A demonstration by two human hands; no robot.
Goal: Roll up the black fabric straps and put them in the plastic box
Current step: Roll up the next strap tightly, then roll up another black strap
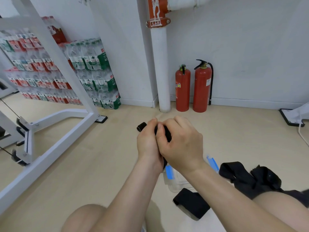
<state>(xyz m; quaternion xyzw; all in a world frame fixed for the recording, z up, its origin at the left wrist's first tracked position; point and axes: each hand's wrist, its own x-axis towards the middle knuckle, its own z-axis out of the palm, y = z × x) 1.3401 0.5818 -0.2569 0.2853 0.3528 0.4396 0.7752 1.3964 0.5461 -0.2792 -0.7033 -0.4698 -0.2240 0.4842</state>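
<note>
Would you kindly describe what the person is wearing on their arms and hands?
Nothing visible: the left hand and right hand have no gloves, rings or watch, and the left forearm and right forearm show no sleeves within the frame.

Gym storeroom, exercise frame (pixel 55 114), stacked bottled water (pixel 93 71)

The right forearm (pixel 217 191) hides most of the plastic box (pixel 177 183).

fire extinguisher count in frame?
2. The shorter fire extinguisher stands by the wall just right of the white pipe; the taller fire extinguisher, with a black hose, beside it. None seem hidden.
</note>
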